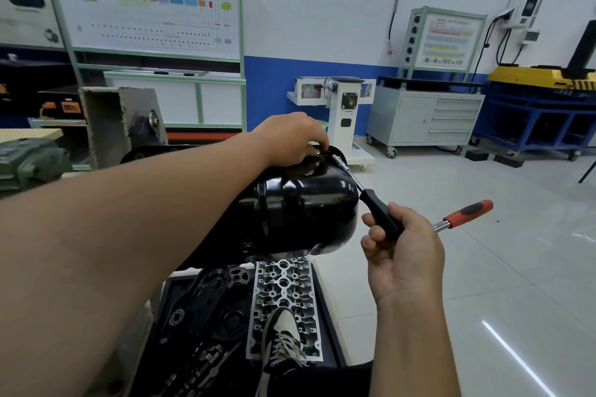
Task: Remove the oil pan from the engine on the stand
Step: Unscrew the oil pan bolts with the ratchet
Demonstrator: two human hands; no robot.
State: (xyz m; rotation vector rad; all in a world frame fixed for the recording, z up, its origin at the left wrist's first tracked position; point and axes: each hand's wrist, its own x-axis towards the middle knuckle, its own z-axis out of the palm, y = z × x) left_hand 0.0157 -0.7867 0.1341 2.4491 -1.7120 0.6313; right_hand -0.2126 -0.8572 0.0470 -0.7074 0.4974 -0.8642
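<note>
The glossy black oil pan (306, 203) sits on top of the engine on the stand, in the middle of the view. My left hand (290, 138) reaches over its far edge, fingertips curled at the socket end of a driver tool (338, 159). My right hand (403, 248) grips the black handle of that socket driver (380, 213), whose shaft runs up to the pan's far rim. The same hand also holds a ratchet with a red and black handle (467, 213) sticking out to the right. What the left fingertips pinch is hidden.
Below the engine a tray (325, 300) holds a cylinder head (283, 293), a timing cover and other parts; my shoe (280, 338) rests on it. A grey vise (29, 161) stands left. A white engine stand (342, 113), grey cabinet (425, 116) and blue bench (532, 113) line the back wall.
</note>
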